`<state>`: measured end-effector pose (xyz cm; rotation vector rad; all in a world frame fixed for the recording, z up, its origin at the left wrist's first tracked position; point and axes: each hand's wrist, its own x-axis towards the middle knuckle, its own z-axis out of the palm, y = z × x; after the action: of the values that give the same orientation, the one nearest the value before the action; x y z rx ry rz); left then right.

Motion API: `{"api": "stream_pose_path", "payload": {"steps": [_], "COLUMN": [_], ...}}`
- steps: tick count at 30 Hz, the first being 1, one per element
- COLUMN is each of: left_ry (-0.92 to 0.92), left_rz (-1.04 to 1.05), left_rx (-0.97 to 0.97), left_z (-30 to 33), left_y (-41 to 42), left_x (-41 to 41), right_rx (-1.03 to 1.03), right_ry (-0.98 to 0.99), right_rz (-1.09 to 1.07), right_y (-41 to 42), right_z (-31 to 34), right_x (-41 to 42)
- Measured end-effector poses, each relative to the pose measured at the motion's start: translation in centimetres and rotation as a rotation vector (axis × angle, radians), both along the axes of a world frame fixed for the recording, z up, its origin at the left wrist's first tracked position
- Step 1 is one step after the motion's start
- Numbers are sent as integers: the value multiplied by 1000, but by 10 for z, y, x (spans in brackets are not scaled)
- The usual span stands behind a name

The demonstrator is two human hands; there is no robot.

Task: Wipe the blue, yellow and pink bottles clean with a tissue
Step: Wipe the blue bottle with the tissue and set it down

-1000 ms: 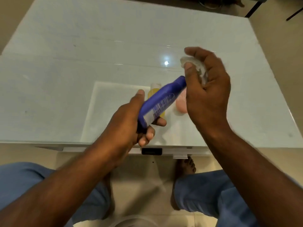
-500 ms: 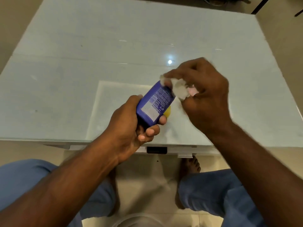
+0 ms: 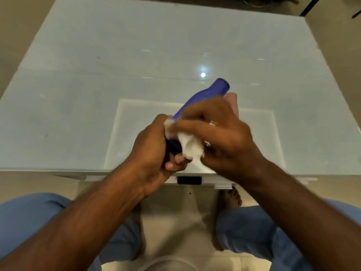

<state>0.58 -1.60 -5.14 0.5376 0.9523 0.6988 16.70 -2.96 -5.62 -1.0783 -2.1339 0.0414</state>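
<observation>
My left hand (image 3: 154, 147) grips the base of the blue bottle (image 3: 207, 95), which tilts up and away to the right, cap end highest. My right hand (image 3: 220, 133) presses a crumpled white tissue (image 3: 189, 146) against the bottle's lower body, right next to my left fingers. A sliver of the pink bottle (image 3: 233, 102) shows just behind my right hand on the table. The yellow bottle is hidden behind my hands.
The work happens over the near edge of a pale glass table (image 3: 97, 85) with a lighter rectangular panel beneath it. Below the edge are my blue-trousered knees, bare feet on a tiled floor, and the rim of a round container (image 3: 168, 264).
My right hand with the tissue slid down the blue bottle from its cap end to the lower body near my left hand. The cap end is now uncovered.
</observation>
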Motion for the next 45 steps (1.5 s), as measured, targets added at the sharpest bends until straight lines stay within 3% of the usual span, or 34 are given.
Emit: {"api": "stream_pose_path", "payload": {"steps": [4,6,9,10,12,15,17,20,25,30,35,40,45], "left_ry": [-59,-40,117,205,333,426,479,531,493,529,524,690,753], "left_rz": [-72,-59,27,27,-65,-105,-78,-7,-103,-30,-74,-49,-98], "left_rx": [-74,-47,49,98,196,290,381,437,425,480,506,759,726], "left_z": [1,3,7,8,9,9,9,7,8,1,-9,-12,-17], "left_y": [0,1,-2,-2,-1,-1,-3,-8,-3,-8,-3,-4,-3], "left_x": [-5,-5,-1,0,1,-1,1,3,-1,2,-1,0,-2], "right_rx": [-72,-53,10,21,25,32,25,2,-39,-4,-47,-76,-84], "right_ry": [136,135,11,-45,-48,136,159,8,195,43,187,50,124], "right_rz": [-391,-341,36,72,-74,-334,-249,-27,-382,-55,-428,-115,-493], "right_y": [27,22,1,0,14,29,19,2,33,0,26,1,30], "right_z": [0,2,2,0,-4,3,7,-1,0,-1,0,-2,2], "right_x": [32,30,3,1,12,31,24,2,33,1,30,5,40]}}
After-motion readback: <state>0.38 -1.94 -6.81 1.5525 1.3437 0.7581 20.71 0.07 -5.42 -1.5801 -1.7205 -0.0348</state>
